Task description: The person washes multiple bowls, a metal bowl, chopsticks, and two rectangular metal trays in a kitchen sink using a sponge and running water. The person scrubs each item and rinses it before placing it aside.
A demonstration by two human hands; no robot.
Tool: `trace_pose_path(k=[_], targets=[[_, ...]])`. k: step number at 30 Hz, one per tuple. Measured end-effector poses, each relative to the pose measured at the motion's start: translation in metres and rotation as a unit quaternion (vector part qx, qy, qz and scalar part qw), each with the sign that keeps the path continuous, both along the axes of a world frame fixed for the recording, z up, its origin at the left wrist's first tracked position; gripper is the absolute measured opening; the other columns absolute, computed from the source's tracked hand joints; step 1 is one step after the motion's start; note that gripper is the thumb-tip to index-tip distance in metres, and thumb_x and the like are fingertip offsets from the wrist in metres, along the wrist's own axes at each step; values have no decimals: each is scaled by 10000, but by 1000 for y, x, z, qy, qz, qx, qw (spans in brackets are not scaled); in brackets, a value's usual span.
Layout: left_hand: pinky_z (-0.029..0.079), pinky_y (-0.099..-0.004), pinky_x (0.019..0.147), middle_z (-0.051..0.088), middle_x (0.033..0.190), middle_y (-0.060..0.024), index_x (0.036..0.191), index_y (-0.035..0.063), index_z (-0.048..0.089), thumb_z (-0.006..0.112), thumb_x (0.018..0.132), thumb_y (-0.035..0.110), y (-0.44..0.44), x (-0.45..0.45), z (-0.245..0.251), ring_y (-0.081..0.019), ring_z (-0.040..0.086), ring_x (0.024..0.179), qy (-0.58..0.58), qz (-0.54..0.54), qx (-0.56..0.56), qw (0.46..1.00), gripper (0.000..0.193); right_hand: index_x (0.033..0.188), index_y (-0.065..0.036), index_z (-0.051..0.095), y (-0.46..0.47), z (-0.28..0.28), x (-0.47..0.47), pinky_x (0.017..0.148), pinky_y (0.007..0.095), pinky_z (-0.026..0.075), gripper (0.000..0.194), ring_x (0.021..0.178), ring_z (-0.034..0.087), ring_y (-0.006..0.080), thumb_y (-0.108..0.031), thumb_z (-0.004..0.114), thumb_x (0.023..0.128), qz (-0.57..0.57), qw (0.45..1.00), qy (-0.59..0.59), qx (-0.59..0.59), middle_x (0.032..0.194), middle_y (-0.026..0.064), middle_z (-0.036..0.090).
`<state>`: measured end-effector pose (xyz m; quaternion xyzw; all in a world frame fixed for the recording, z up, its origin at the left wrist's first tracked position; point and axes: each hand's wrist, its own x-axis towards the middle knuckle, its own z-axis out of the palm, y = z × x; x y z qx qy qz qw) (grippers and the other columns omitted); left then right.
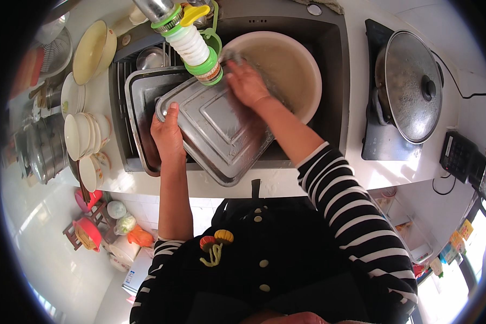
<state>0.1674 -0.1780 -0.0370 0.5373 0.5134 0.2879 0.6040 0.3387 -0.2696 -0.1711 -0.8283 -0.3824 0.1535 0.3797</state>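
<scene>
My left hand (168,129) grips the left corner of a rectangular metal tray (216,125), thumb on top. The tray is tilted, with its ridged underside facing up and wet. My right hand (247,85) is over the tray's far end, blurred, pressing what looks like a grey scrubber (235,57) under its fingertips. Beyond the tray stands a pale pink basin (316,81) of cloudy water (285,60), partly covered by the tray and my right hand. A second metal tray (135,121) lies under the first, at the left of the dark sink (332,117).
A faucet with a white flexible extension (188,44) hangs over the trays. Stacked bowls (79,135), plates (71,95) and a yellow enamel basin (90,52) line the left counter. At right, a lidded pan (411,87) sits on an induction cooker (384,141).
</scene>
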Motion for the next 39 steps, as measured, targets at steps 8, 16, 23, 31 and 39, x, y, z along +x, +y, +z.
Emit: trace_pose_path(k=[8, 16, 23, 31, 39], targets=[[445, -268, 889, 655, 1077, -71, 1162, -28, 607, 658, 881, 88, 2, -5, -6, -145, 591, 959, 24, -10, 7, 1000, 308, 1321, -42, 508, -29, -16, -1, 1012, 469, 408, 435, 1160, 488, 464, -268, 488, 951, 2, 1000, -27, -2, 1250, 298, 519], [437, -280, 915, 647, 1106, -78, 1188, -36, 595, 662, 858, 65, 2, -10, -7, -159, 592, 974, 0, -7, -2, 1000, 351, 1259, -21, 557, -66, -24, 24, 993, 413, 432, 381, 1128, 535, 395, -219, 491, 940, -55, 991, 108, -53, 1216, 245, 561], [459, -290, 899, 642, 1095, -80, 1199, -39, 579, 708, 833, 161, 8, -36, 2, -176, 611, 950, -19, 24, -49, 998, 436, 1244, -68, 621, -84, -25, 47, 945, 329, 441, 390, 1095, 574, 213, -258, 619, 904, -197, 847, 493, -22, 1176, 97, 634], [542, -358, 763, 641, 1003, -124, 1144, -39, 555, 683, 843, 137, 16, -72, 13, -222, 647, 847, -57, 81, -50, 994, 371, 1220, -32, 609, -94, 13, 68, 954, 325, 477, 325, 1056, 605, 189, -148, 620, 917, -166, 693, 683, 161, 1141, 93, 646], [531, -361, 846, 632, 1107, -114, 1243, -17, 522, 710, 802, 129, 17, -82, 25, -224, 637, 943, -80, 18, -95, 992, 500, 1219, -10, 603, -58, 38, 101, 899, 299, 519, 329, 1005, 636, 161, -149, 630, 922, -48, 710, 667, 219, 1131, 75, 656]])
